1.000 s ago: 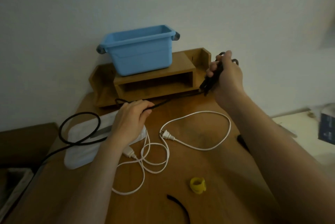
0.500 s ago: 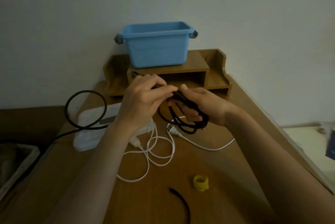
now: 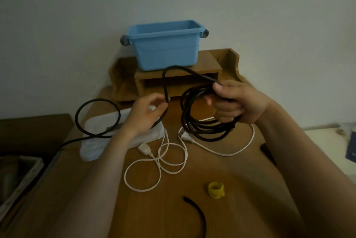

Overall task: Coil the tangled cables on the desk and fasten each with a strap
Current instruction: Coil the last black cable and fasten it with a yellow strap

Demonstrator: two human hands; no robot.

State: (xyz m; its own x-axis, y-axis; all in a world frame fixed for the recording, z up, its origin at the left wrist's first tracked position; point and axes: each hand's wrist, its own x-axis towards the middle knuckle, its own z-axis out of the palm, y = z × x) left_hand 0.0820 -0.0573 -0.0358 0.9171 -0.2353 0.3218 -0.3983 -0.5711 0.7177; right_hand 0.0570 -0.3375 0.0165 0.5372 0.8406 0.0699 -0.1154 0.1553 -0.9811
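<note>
Head view: right hand (image 3: 242, 102) at 2 o'clock, fingers curled tight round coiled black cable (image 3: 207, 135), held above counter (image 3: 163, 216). Left hand (image 3: 148, 116) at 9 o'clock of the coil, fingers pinching the cable's loose run. White cable (image 3: 223, 154) sprawled on counter below at 6 o'clock; yellow strap (image 3: 215, 189) and black strap (image 3: 198, 212) nearer still.

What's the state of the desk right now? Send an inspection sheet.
Surface: wooden desk, dimly lit.
Job's things: black cable partly coiled; white cable loose on desk; black strap and yellow strap unused.
Clutter: blue bin on wooden shelf; white flat item.
Grips: right grip holds the coil; left grip holds the black cable's free run.
Cables: black tail loops over that item, runs off the left edge.
Surroundings: plain wall.
</note>
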